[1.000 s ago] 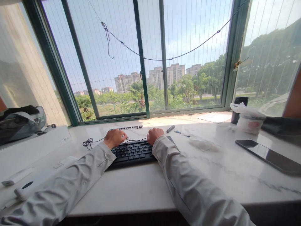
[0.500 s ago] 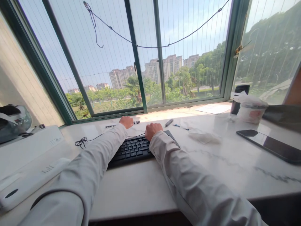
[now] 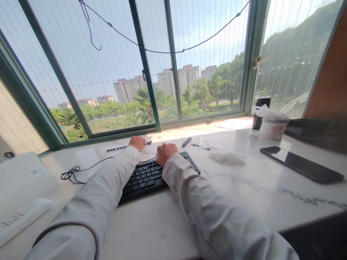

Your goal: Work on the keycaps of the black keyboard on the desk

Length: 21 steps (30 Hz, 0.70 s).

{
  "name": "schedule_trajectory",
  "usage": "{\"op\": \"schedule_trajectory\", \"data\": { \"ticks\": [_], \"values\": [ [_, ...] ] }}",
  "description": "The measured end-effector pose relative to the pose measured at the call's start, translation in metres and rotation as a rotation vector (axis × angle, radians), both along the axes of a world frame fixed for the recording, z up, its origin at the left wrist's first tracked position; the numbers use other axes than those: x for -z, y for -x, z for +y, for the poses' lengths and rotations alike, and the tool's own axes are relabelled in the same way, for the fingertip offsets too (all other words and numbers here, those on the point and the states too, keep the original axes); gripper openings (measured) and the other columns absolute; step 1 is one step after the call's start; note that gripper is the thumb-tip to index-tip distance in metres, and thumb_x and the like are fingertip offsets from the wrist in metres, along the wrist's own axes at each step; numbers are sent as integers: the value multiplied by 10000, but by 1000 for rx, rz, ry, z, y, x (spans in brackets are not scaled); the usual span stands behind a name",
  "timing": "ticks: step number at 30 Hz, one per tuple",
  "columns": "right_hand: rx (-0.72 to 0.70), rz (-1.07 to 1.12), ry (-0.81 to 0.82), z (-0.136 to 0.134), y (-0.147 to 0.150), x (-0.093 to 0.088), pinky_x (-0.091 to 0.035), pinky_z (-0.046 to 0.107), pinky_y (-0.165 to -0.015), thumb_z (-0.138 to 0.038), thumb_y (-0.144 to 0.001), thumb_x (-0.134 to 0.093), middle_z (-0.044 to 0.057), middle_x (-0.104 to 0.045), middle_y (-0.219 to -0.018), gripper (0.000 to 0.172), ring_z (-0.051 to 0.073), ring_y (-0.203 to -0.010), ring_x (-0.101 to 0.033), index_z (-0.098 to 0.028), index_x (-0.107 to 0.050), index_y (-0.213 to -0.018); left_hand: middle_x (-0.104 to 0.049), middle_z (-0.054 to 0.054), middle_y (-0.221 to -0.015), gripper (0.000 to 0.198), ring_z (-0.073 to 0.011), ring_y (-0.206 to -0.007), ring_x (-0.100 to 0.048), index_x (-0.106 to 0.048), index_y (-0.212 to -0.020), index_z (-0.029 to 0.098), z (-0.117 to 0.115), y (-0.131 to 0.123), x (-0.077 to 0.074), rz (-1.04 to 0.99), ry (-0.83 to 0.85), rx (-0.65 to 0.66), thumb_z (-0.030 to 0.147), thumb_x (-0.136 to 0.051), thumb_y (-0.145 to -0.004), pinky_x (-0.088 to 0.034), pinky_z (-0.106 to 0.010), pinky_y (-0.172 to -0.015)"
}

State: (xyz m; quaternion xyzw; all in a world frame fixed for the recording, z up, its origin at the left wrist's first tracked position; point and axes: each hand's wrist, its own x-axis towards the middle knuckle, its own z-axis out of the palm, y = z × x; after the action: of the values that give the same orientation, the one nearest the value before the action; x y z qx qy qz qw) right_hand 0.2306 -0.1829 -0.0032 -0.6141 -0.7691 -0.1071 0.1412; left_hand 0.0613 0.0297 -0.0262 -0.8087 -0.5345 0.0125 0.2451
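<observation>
A black keyboard (image 3: 145, 177) lies on the marble-patterned counter, its middle partly covered by my sleeves. Beyond its far edge, my left hand (image 3: 137, 142) is closed over a dark notched strip (image 3: 116, 148), whose ends show on both sides of the hand. My right hand (image 3: 166, 153) is closed too, at the keyboard's far edge, with the fingers curled away from view. Whatever either hand may grip is hidden. Behind the keyboard runs a thin cable, partly bundled (image 3: 71, 174) on the left. A grey pen-like tool (image 3: 186, 142) and a small blue tool (image 3: 200, 146) lie right of my right hand.
A crumpled clear plastic bag (image 3: 227, 156) and a black phone (image 3: 300, 163) lie to the right. Behind them stand a bagged tub (image 3: 274, 126) and a dark cylinder (image 3: 260, 112). White equipment (image 3: 20, 175) fills the left side. A window frame (image 3: 159, 128) borders the back.
The view has swung to the right, so things sit further left in the picture. Both hands remain closed in nearly the same places on the counter.
</observation>
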Motion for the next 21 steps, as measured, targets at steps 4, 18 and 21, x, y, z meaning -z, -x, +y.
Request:
{"op": "schedule_trajectory", "data": {
  "ticks": [4,18,21],
  "values": [
    [12,13,-15,2,1,1,-490,317,-710,-242,-863,-458,156,-700,-963,288,238,-896,-667,-155,-704,-985,-702,-174,-953,259,-274,-930,-627,-726,-866,157,-8,3,-5,-7,1,-7,243,-514,-747,-394,-343,-800],
    [53,-8,-39,-5,10,4,-471,331,-712,-307,-894,-425,160,-705,-964,325,257,-888,-672,-160,-709,-954,-716,-122,-880,326,-281,-910,-642,-755,-932,232,-148,-5,-53,-231,-156,71,384,-492,-814,-418,-342,-760],
    [63,-11,-41,-9,12,3,-462,345,-717,-344,-921,-357,156,-704,-962,382,263,-895,-670,-171,-686,-1010,-718,-108,-850,308,-277,-880,-651,-758,-929,253,-184,-2,-53,-303,-187,110,384,-503,-820,-429,-346,-738]
  ]
}}
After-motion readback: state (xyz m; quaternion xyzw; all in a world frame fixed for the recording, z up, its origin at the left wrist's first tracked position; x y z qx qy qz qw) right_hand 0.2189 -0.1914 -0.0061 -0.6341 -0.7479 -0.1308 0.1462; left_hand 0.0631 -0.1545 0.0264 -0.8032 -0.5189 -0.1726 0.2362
